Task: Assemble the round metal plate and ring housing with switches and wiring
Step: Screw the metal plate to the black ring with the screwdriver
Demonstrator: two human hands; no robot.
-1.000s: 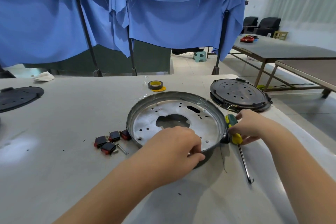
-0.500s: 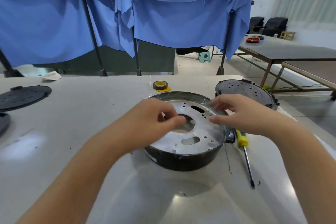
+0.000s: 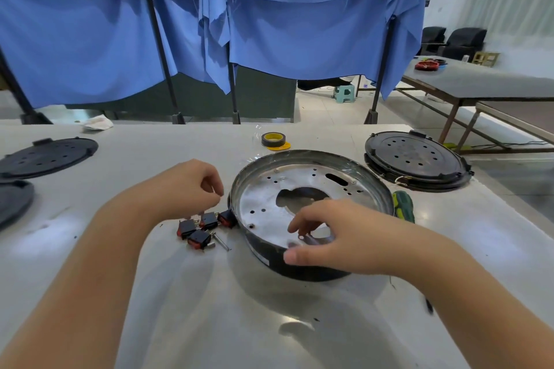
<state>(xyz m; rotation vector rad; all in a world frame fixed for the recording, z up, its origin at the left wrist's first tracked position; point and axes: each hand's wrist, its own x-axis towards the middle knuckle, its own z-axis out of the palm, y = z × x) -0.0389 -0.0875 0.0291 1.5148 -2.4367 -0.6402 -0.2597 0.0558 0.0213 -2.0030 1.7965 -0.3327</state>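
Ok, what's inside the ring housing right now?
Inside the housing lies the perforated metal plate with a large centre cutout. The right hand covers its near edge, so anything beneath those fingers is hidden.

Shiny silver round metal plate [image 3: 269,198] dotted with small holes, inside a black ring housing [image 3: 302,268]. Black-and-red rocker switches [image 3: 199,228]. Yellow-cored black tape roll [image 3: 273,139]. Green-and-yellow screwdriver handle [image 3: 403,206]. Pale grey surface [image 3: 209,308]. Plain blue hanging cloth [image 3: 299,24].

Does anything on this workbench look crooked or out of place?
Yes: the ring housing sits tilted, its near edge raised as the right hand holds it. The switches lie in a loose cluster beside it, not yet fitted. Nothing looks spilled or broken.
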